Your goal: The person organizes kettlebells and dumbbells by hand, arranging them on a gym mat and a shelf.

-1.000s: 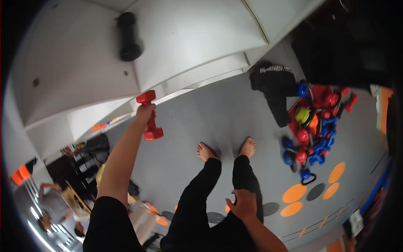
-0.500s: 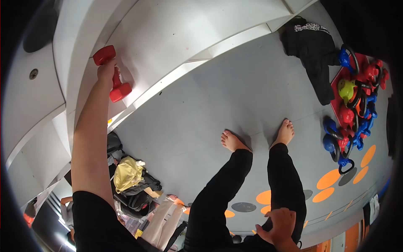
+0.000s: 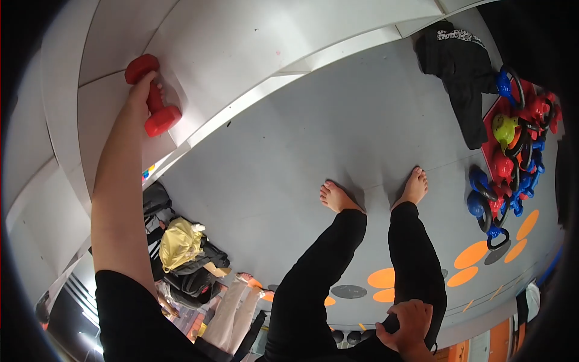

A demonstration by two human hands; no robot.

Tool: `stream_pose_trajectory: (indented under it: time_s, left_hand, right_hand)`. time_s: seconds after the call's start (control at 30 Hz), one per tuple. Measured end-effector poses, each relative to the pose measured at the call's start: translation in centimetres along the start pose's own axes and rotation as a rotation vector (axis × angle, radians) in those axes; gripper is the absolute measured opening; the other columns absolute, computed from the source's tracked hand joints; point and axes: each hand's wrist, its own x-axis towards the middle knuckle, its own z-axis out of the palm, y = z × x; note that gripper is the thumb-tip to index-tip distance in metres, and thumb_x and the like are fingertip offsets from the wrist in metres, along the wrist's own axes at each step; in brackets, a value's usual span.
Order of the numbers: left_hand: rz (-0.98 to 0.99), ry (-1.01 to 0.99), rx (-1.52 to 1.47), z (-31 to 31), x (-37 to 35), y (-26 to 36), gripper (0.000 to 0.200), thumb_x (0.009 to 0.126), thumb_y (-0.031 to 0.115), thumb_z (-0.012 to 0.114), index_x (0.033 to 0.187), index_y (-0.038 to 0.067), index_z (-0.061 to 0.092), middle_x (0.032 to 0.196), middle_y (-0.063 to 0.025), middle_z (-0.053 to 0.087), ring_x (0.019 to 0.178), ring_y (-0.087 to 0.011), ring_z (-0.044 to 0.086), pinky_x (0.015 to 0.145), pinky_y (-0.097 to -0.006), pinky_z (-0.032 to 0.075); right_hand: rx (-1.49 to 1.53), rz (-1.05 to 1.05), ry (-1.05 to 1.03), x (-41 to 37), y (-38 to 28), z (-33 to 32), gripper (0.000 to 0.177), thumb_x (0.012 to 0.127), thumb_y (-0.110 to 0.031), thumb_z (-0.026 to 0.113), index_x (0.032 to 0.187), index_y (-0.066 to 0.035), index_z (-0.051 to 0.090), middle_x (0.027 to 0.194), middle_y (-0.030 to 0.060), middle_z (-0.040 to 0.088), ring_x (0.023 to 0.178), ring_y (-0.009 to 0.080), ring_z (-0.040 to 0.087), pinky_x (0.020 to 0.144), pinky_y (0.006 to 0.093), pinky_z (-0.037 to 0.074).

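In my left hand (image 3: pixel 145 90), stretched out at the upper left, is a red dumbbell (image 3: pixel 155 104), with my fingers wrapped round its handle. The dumbbell is over a white shelf surface (image 3: pixel 229 54), close to its edge; whether it rests on the surface I cannot tell. My right hand (image 3: pixel 409 324) is low in the view by my right thigh, its fingers loosely curved and the thumb apart from them. Dark cloth shows between thumb and fingers, and no separate object can be made out there.
Red, blue and yellow-green kettlebells (image 3: pixel 505 130) crowd the right side, beside a black garment (image 3: pixel 461 78) on the grey floor (image 3: pixel 265 175). Bags with a yellow cloth (image 3: pixel 181 244) lie at the lower left. Near them are the pale trousers (image 3: pixel 229 317) of another person.
The dumbbell and my left hand appear slightly farther left and up, and the view of the shelf has shifted. My right hand remains by the thigh.
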Motion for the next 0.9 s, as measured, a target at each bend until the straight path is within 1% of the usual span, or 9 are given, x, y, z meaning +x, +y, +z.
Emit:
stream_pose_trajectory:
  time_s: [0.2, 0.3, 0.4, 0.43, 0.5, 0.57, 0.6, 0.73, 0.9]
  left_hand:
    - [0.158, 0.148, 0.476, -0.6, -1.6, -1.2, 0.087, 0.078, 0.059, 0.077, 0.128, -0.01, 0.056, 0.107, -0.019, 0.071, 0.096, -0.0324, 0.069, 0.092, -0.0431, 0.054]
    - [0.739, 0.606, 0.833, 0.6, -6.0, -5.3, 0.099, 0.08, 0.056, 0.076, 0.142, -0.012, 0.041, 0.141, -0.0292, 0.049, 0.128, -0.0405, 0.049, 0.108, -0.0476, 0.04]
    - [1.082, 0.315, 0.762, 0.6, -20.0, -11.1, 0.098, 0.083, 0.031, 0.081, 0.149, -0.012, 0.024, 0.145, -0.0333, 0.037, 0.137, -0.0498, 0.034, 0.116, -0.0534, 0.029]
    - [0.998, 0.105, 0.68, 0.5, -28.1, -12.3, 0.096, 0.083, 0.022, 0.081, 0.15, -0.011, 0.022, 0.144, -0.0315, 0.036, 0.137, -0.0496, 0.034, 0.116, -0.0556, 0.027]
    - [0.957, -0.267, 0.617, -2.1, -41.0, -16.3, 0.072, 0.081, 0.018, 0.082, 0.138, -0.002, 0.043, 0.14, -0.0257, 0.041, 0.137, -0.0456, 0.036, 0.118, -0.056, 0.024]
    - [0.758, -0.655, 0.543, -5.5, -50.0, -19.7, 0.047, 0.08, 0.012, 0.081, 0.121, 0.009, 0.057, 0.138, -0.02, 0.042, 0.131, -0.038, 0.043, 0.106, -0.0497, 0.042]
    - [0.569, -0.605, 0.462, -6.2, -56.5, -16.6, 0.043, 0.082, 0.01, 0.079, 0.12, 0.011, 0.058, 0.136, -0.0174, 0.044, 0.127, -0.0334, 0.048, 0.098, -0.0422, 0.049]
    - [0.326, -0.623, 0.18, -9.2, -66.0, -14.7, 0.034, 0.09, 0.016, 0.074, 0.119, 0.006, 0.059, 0.133, -0.0143, 0.047, 0.115, -0.025, 0.056, 0.095, -0.0364, 0.052]
    - [0.333, -1.138, 0.124, -7.9, -71.5, -11.1, 0.031, 0.094, 0.021, 0.068, 0.115, 0.0, 0.058, 0.106, -0.0127, 0.065, 0.09, -0.0216, 0.067, 0.081, -0.0358, 0.056]
  right_hand:
    - [0.047, -0.004, 0.011, -0.7, 0.0, 0.3, 0.036, 0.069, -0.042, 0.08, 0.088, -0.016, 0.064, 0.088, 0.0011, 0.061, 0.095, 0.0227, 0.058, 0.083, 0.0404, 0.039]
    - [0.135, -0.013, 0.082, -1.1, -0.4, -0.5, 0.03, 0.07, -0.036, 0.08, 0.087, -0.015, 0.065, 0.085, 0.001, 0.062, 0.09, 0.0234, 0.06, 0.081, 0.0403, 0.04]
    - [0.217, 0.031, 0.142, -2.2, -0.7, -1.3, 0.024, 0.076, -0.032, 0.079, 0.085, -0.014, 0.065, 0.083, 0.0021, 0.064, 0.089, 0.0237, 0.062, 0.08, 0.0402, 0.043]
    - [0.291, 0.049, 0.187, -2.6, -1.1, -2.1, 0.02, 0.08, -0.028, 0.077, 0.087, -0.012, 0.066, 0.083, 0.0026, 0.064, 0.089, 0.0241, 0.062, 0.082, 0.0399, 0.044]
    - [0.429, 0.087, 0.266, -4.8, -0.9, -3.0, 0.016, 0.082, -0.021, 0.075, 0.089, -0.01, 0.067, 0.082, 0.0044, 0.066, 0.086, 0.0258, 0.063, 0.082, 0.0405, 0.047]
    - [0.592, 0.196, 0.374, -8.1, -1.5, -4.8, 0.016, 0.084, -0.019, 0.075, 0.091, -0.008, 0.067, 0.082, 0.006, 0.066, 0.082, 0.0249, 0.064, 0.078, 0.0398, 0.049]
    - [0.701, 0.296, 0.405, -10.3, -2.2, -5.8, 0.017, 0.085, -0.02, 0.076, 0.092, -0.007, 0.067, 0.082, 0.0067, 0.067, 0.08, 0.0236, 0.065, 0.076, 0.0391, 0.051]
    - [1.021, 0.42, 0.358, -19.8, -1.4, -6.8, 0.031, 0.092, -0.034, 0.07, 0.106, -0.006, 0.068, 0.092, 0.0087, 0.07, 0.088, 0.0198, 0.068, 0.082, 0.0333, 0.052]
    - [0.814, 0.326, 0.35, -29.0, -0.3, -12.6, 0.035, 0.094, -0.037, 0.068, 0.116, -0.01, 0.067, 0.101, 0.009, 0.07, 0.095, 0.0186, 0.066, 0.088, 0.0327, 0.052]
